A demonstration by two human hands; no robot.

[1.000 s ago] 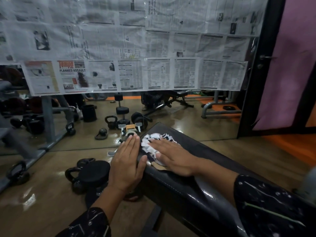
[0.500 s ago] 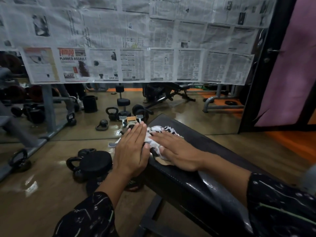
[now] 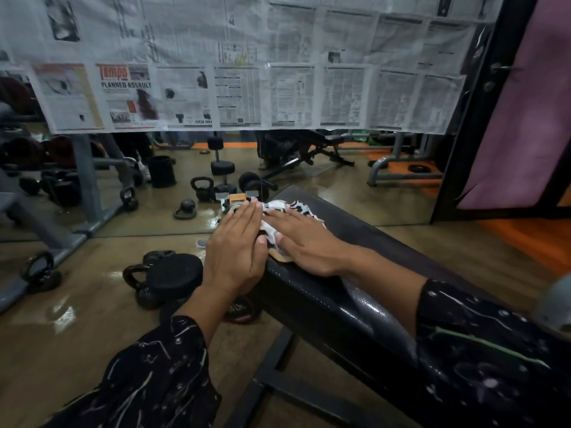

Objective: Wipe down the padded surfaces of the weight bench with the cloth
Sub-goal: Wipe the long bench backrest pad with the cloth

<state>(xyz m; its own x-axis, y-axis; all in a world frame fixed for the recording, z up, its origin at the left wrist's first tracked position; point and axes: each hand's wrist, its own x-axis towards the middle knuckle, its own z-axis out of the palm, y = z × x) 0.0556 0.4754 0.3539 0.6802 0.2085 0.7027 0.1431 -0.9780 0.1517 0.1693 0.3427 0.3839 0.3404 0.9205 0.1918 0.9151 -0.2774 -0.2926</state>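
Head: right hand (image 3: 304,247) presses cloth (image 3: 285,211) on bench (image 3: 349,291)

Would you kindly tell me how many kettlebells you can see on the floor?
5, maybe more hidden: black iron kettlebells far left, beside the dumbbell, by the grey post, and two mid-floor.

Black padded bench (image 3: 355,291), glossy, running diagonally, white-and-black patterned cloth (image 3: 279,213) crumpled on its far end
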